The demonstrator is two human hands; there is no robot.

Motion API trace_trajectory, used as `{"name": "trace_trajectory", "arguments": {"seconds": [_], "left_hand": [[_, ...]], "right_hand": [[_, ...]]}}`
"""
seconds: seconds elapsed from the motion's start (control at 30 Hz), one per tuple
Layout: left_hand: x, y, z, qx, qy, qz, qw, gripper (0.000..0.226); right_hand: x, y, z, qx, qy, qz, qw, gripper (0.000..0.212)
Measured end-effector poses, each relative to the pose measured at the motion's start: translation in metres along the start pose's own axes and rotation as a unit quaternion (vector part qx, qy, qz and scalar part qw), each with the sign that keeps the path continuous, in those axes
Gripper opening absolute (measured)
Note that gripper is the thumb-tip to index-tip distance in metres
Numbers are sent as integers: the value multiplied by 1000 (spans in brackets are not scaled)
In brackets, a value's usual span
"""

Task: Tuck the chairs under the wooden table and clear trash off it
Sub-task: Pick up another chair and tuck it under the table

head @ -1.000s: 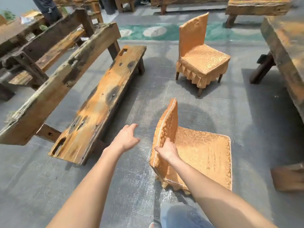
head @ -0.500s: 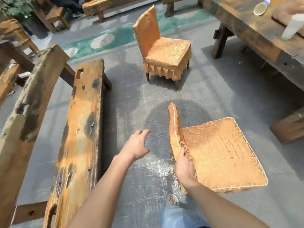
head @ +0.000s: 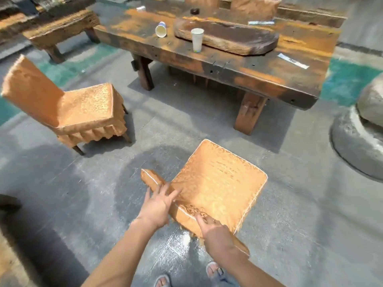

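An orange fabric-covered chair (head: 217, 183) stands just in front of me, its seat facing the wooden table (head: 228, 67). My right hand (head: 213, 230) grips the top edge of its backrest. My left hand (head: 159, 206) rests on the same edge further left, fingers straight and spread. A second orange chair (head: 87, 108) stands apart at the left, away from the table. On the table are an upright white paper cup (head: 197, 39), a tipped-over cup (head: 161, 30) and two flat wrappers (head: 293, 61) (head: 261, 22).
A thick wooden tray slab (head: 238, 38) lies on the table with a small dark object (head: 194, 11) beyond it. Two more covered chairs (head: 255, 6) sit at the table's far side. A boulder on a concrete base (head: 371, 104) stands at right, a rough bench (head: 62, 27) at back left.
My view has swung right, from the benches to the table. The held chair has turned with me to face the table, and my left hand has come onto its backrest.
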State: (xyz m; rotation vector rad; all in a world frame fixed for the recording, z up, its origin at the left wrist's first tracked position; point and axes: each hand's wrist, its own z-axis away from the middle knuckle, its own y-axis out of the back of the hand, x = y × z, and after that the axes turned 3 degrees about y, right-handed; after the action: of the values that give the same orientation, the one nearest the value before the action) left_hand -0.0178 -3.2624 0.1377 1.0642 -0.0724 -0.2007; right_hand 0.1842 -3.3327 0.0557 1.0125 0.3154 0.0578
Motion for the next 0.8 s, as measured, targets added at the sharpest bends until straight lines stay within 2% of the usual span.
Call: {"name": "trace_trajectory", "arguments": {"seconds": [0.1, 0.2, 0.27, 0.37, 0.5, 0.6, 0.73, 0.8], "left_hand": [[-11, 6, -31, -5, -68, -70, 995, 90], [-16, 2, -61, -31, -136, -147, 979, 73], [-18, -2, -72, -46, -168, -186, 967, 61], [-33, -19, -82, 1, -230, -215, 949, 60], [-44, -30, -90, 24, -298, -207, 931, 61], [-51, -32, -96, 26, -309, -192, 931, 67], [-79, -34, -105, 19, -290, -164, 943, 68], [-96, -37, -113, 37, -281, -147, 948, 60]], "right_hand": [[1, -18, 11, 26, -48, 16, 998, 109], [-4, -23, 9, 55, -79, 16, 995, 98], [2, -17, 7, 61, -62, 27, 996, 87], [4, -15, 8, 68, -29, 53, 996, 77], [4, -5, 12, 96, 9, 71, 993, 83], [-2, 7, 5, 68, 3, 77, 995, 91], [-1, 16, -21, 60, 32, 76, 995, 63], [-4, 25, -42, 61, 47, 101, 992, 59]]}}
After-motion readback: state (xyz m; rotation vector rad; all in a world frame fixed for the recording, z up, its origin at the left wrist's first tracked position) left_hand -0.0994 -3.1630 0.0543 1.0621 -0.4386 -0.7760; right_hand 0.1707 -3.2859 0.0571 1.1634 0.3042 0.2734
